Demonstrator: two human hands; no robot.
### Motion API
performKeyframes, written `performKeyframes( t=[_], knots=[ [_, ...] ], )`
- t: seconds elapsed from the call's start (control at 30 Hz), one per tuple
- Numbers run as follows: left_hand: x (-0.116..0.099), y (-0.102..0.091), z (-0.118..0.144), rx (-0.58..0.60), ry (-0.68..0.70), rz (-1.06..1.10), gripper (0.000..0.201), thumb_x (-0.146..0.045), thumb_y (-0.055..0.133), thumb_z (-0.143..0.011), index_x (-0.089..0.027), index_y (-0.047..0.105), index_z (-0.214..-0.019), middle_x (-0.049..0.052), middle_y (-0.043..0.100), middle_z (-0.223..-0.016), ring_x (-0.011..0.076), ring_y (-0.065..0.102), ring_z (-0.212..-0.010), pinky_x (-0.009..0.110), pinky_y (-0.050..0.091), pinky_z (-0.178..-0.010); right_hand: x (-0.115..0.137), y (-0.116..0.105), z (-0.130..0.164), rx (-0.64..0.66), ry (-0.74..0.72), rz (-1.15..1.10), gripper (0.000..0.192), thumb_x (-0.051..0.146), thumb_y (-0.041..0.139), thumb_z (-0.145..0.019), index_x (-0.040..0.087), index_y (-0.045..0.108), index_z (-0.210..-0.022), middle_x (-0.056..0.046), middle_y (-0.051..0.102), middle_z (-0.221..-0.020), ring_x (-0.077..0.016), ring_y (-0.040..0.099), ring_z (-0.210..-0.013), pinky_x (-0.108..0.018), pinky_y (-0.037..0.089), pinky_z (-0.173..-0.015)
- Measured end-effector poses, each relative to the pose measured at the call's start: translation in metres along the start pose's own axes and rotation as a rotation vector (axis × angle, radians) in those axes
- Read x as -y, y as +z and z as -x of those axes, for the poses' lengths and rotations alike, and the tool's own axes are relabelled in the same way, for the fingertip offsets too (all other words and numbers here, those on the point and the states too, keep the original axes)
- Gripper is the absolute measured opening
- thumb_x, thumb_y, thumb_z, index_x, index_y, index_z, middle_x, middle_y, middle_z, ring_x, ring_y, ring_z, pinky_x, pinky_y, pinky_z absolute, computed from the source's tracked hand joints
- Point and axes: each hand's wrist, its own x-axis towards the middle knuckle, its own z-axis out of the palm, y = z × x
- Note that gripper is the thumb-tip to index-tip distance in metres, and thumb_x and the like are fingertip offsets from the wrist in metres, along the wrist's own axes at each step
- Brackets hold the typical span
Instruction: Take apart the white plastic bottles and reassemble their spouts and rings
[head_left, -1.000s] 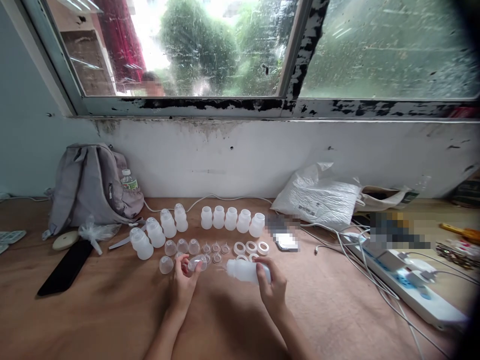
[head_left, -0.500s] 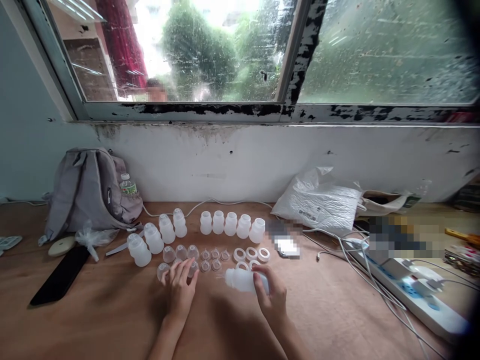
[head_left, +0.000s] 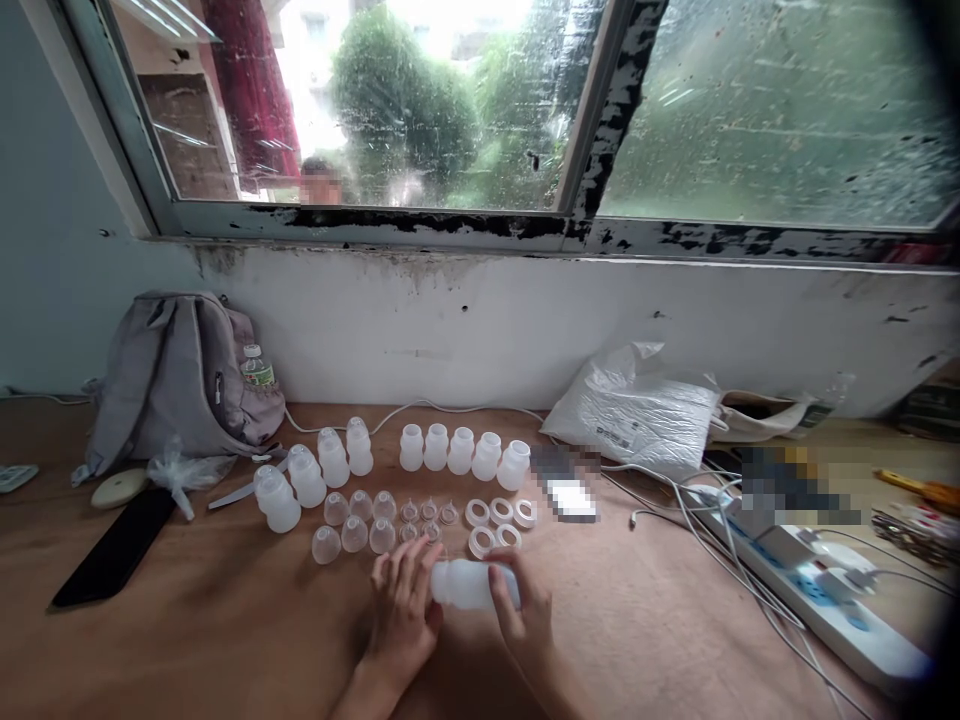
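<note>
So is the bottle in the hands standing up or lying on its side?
On its side. The bottle lies level just above the table, its length running left to right, with the left hand and right hand at its two ends.

Left hand [head_left: 401, 610] left the clear plastic domed caps [head_left: 352, 533], joined right hand [head_left: 521, 605] on the translucent white plastic bottle [head_left: 469, 585], drawn nearer.

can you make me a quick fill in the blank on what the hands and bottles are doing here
1. Both hands, left hand and right hand, hold one white ____ lying sideways.
2. The grey backpack leans against the wall at the table's ____ end.
3. The row of five open bottles stands ____ on the table.
4. A black phone lies in front of the ____.

Missing words: bottle; left; upright; backpack
</note>
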Motion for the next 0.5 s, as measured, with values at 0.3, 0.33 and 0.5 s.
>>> performKeyframes(
  t=[0.3, 0.33, 0.5],
  knots=[
    [0.003, 0.009, 0.011, 0.283, -0.102, 0.227, 0.004, -0.02, 0.047, -0.067, -0.02, 0.047, -0.072, 0.002, 0.059, -0.062, 0.0175, 0.057, -0.054, 0.025, 0.034, -0.047, 0.015, 0.005, 0.011, 0.154, -0.177, -0.06, 0.01, 0.017, 0.045, -0.076, 0.019, 0.051, -0.084, -0.004, 0.054, -0.069, -0.017, 0.054, -0.061, -0.027, 0.042, -0.054],
    [0.002, 0.007, 0.01, 0.305, -0.09, 0.25, 0.006, -0.021, 0.048, -0.066, -0.02, 0.046, -0.071, 0.002, 0.059, -0.062, 0.0178, 0.058, -0.053, 0.025, 0.033, -0.046, 0.014, 0.003, 0.012, 0.163, -0.17, -0.059, 0.01, 0.017, 0.045, -0.076, 0.019, 0.051, -0.084, -0.004, 0.054, -0.069, -0.0171, 0.054, -0.061, -0.027, 0.042, -0.054],
    [0.003, 0.0, 0.007, 0.474, -0.085, 0.42, 0.011, -0.021, 0.052, -0.059, -0.02, 0.046, -0.069, 0.001, 0.062, -0.062, 0.0167, 0.059, -0.054, 0.022, 0.031, -0.042, 0.012, -0.003, 0.012, 0.202, -0.246, -0.081, 0.017, 0.015, 0.047, -0.073, 0.019, 0.053, -0.089, -0.006, 0.056, -0.074, -0.0172, 0.054, -0.062, -0.028, 0.042, -0.056]
  ],
)
